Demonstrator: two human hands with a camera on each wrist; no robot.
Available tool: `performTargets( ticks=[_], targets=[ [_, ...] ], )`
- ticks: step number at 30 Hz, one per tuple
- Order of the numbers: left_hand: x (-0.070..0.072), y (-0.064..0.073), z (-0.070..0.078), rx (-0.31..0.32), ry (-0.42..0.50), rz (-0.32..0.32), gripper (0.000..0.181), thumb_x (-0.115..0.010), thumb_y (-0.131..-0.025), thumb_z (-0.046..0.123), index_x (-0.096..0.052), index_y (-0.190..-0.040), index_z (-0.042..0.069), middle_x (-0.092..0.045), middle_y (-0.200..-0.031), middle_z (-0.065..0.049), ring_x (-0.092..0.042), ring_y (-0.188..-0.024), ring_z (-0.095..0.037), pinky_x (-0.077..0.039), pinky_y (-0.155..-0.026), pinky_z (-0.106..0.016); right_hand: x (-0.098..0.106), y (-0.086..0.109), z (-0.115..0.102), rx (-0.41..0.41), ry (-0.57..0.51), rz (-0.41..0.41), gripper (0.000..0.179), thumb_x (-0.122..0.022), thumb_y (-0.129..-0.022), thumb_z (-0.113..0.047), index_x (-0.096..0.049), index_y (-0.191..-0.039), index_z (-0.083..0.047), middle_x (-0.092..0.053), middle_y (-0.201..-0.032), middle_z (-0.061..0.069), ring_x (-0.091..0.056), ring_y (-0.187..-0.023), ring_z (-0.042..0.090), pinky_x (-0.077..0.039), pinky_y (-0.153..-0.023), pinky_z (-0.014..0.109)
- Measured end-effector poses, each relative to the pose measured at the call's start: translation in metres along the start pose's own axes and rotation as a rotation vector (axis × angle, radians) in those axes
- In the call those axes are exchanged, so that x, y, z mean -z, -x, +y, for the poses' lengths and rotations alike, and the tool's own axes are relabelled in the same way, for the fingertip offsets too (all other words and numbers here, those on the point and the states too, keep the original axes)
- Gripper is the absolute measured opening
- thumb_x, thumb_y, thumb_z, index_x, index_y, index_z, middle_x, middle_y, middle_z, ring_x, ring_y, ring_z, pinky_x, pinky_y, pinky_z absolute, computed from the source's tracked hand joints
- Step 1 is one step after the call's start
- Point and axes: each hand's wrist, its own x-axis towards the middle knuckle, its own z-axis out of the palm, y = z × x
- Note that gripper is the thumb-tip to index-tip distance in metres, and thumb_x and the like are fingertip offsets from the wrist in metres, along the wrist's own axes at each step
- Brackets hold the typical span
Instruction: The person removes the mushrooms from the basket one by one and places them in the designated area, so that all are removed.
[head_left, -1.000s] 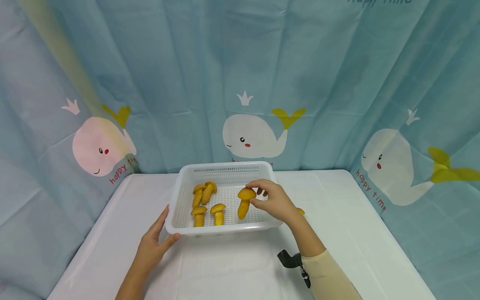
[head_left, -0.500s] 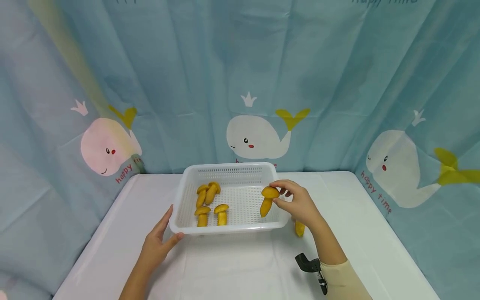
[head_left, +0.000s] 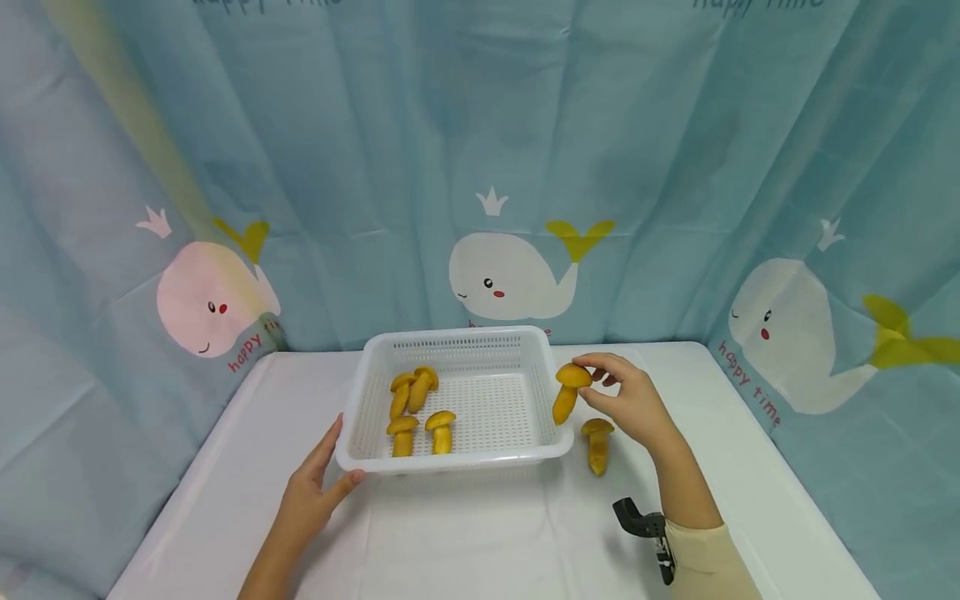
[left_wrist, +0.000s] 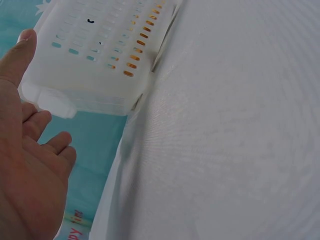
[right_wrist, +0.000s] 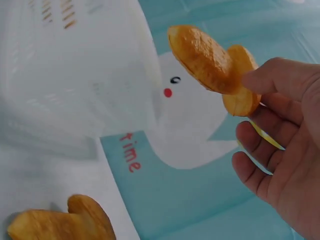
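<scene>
Across goes mushroom (head_left: 571,387), from over right end of basket (head_left: 465,460) out to its right rim. Right hand (head_left: 628,406): I pinch cap between thumb and fingers. Left hand (head_left: 307,502): spread wide at basket's near left corner. Best, I judge: light, steady pinch, stem kept clear of rim, second mushroom (head_left: 597,446) just right of basket unbumped. Cap up, stem pointing down, slanting basketward; long axis tilted off upright.

Blue-green curtain (head_left: 375,167) runs behind and beside white counter (head_left: 465,533). Three whale prints (head_left: 521,271) on it: yellow-green tails (head_left: 581,243), white crowns (head_left: 492,203) above, red lettering (head_left: 244,353) near each.
</scene>
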Motion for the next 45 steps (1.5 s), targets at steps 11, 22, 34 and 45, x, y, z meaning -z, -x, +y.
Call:
performTargets(
  ticks=[11,22,34,45],
  targets=[
    [0.001,0.002,-0.002,-0.022,0.008,-0.001,0.089,-0.079,-0.091,0.021,-0.028,-0.163,0.030,-0.027,-0.168,-0.001,-0.019,-0.145,0.015,-0.020,-0.106,0.002,0.033,0.016,0.013,0.011,0.114,-0.015,0.037,-0.076,-0.094,-0.016,-0.069,-0.130,-0.022,-0.068,-0.127,-0.004,-0.057,-0.108,0.020,-0.048,-0.088,0.026],
    [0.001,-0.003,-0.005,-0.037,-0.001,0.003,0.091,-0.081,-0.090,0.019,-0.028,-0.163,0.032,-0.029,-0.168,-0.002,-0.019,-0.145,0.016,-0.020,-0.105,0.003,0.057,0.036,0.056,-0.086,0.166,-0.032,0.035,-0.074,-0.096,-0.020,-0.068,-0.131,-0.023,-0.067,-0.128,-0.004,-0.056,-0.106,0.018,-0.047,-0.086,0.022],
    [0.003,-0.001,-0.002,-0.016,-0.027,-0.002,0.091,-0.080,-0.090,0.022,-0.027,-0.163,0.034,-0.028,-0.168,0.005,-0.020,-0.146,0.012,-0.020,-0.104,0.003,0.058,0.037,0.090,-0.144,0.156,-0.115,0.036,-0.075,-0.094,-0.015,-0.070,-0.129,-0.018,-0.070,-0.124,0.000,-0.056,-0.106,0.022,-0.050,-0.088,0.040],
    [0.000,0.000,-0.001,-0.022,-0.008,0.002,0.090,-0.080,-0.091,0.021,-0.028,-0.163,0.032,-0.029,-0.168,-0.002,-0.018,-0.142,0.019,-0.019,-0.104,0.003,0.056,0.042,0.120,-0.237,0.148,-0.206,0.036,-0.071,-0.093,-0.009,-0.070,-0.129,-0.011,-0.071,-0.121,0.002,-0.055,-0.103,0.023,-0.048,-0.084,0.031]
  ],
)
